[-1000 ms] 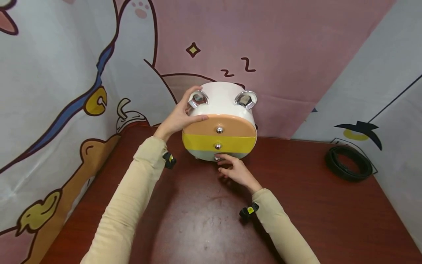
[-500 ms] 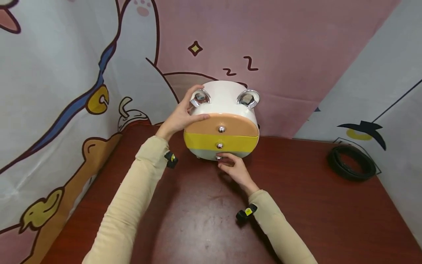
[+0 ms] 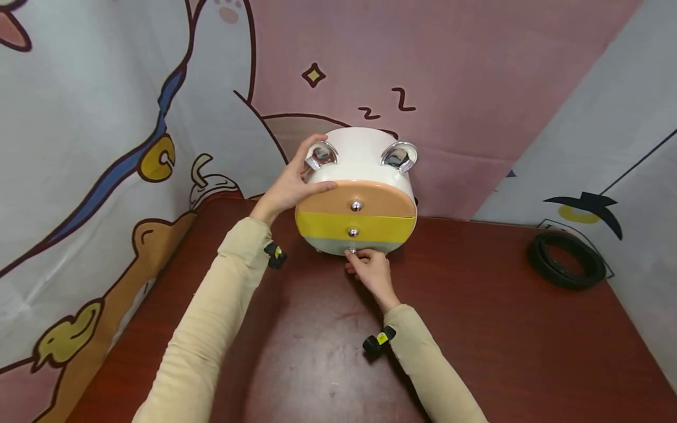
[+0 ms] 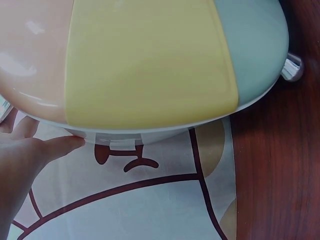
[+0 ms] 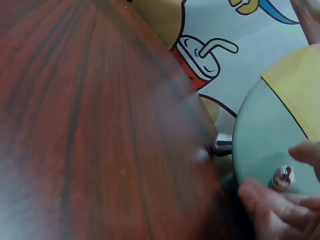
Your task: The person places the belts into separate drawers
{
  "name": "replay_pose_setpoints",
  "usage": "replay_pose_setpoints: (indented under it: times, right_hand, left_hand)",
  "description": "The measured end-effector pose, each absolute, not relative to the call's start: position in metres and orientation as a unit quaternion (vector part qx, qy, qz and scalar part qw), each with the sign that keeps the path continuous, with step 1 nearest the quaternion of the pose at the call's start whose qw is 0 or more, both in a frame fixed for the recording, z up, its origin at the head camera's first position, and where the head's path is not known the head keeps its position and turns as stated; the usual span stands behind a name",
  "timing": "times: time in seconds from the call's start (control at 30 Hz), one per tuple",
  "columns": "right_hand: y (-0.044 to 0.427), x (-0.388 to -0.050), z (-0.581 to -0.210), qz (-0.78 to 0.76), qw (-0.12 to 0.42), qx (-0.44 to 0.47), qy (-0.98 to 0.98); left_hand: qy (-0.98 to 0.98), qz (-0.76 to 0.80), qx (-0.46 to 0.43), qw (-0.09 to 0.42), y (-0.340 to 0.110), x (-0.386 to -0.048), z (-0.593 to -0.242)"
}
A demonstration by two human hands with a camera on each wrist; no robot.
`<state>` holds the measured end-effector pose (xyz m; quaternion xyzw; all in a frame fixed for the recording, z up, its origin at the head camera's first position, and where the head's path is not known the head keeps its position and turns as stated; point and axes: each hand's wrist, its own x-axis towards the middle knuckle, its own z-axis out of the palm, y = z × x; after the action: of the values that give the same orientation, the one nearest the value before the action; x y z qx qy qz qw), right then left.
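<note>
A small rounded drawer box [image 3: 365,144] stands on the table, white on top, with two shiny chrome ears. Its front carries an orange drawer [image 3: 322,202], a yellow drawer [image 3: 381,229] and a pale green drawer [image 3: 322,244], each with a round metal knob. My left hand [image 3: 288,188] grips the upper left of the box, thumb at the front edge and fingers by the left ear. My right hand [image 3: 375,273] has thumb and fingers curled round the lowest knob [image 5: 284,178]. All drawers look closed.
A coiled black belt [image 3: 566,261] lies at the right of the brown wooden table [image 3: 476,329]. Cartoon-printed cloth [image 3: 449,117] hangs behind the table and along its left side.
My right hand has turned and come in closer round the lowest knob, its wrist moving left. My left hand keeps its grip, and the box stays in place.
</note>
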<state>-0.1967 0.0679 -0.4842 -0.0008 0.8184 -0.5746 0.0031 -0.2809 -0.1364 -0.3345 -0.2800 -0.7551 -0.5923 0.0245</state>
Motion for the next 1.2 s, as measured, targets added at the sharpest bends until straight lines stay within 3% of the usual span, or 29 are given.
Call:
replay_pose_setpoints:
  times: [0.3,0.97,1.2]
  right_hand:
    - [0.053,-0.202,-0.489,-0.488,0.002,0.060,0.871]
    - [0.059,-0.193,-0.494,-0.449,-0.062,0.014,0.891]
    - [0.058,-0.181,-0.492,-0.436,-0.051,0.010,0.898]
  left_hand:
    - [-0.754,-0.597,-0.275,0.008,-0.132,-0.262,-0.317]
    - [-0.762,-0.585,-0.278,0.024,-0.132,-0.263,-0.317]
    - [-0.761,-0.587,-0.276,0.021,-0.133,-0.261,-0.315]
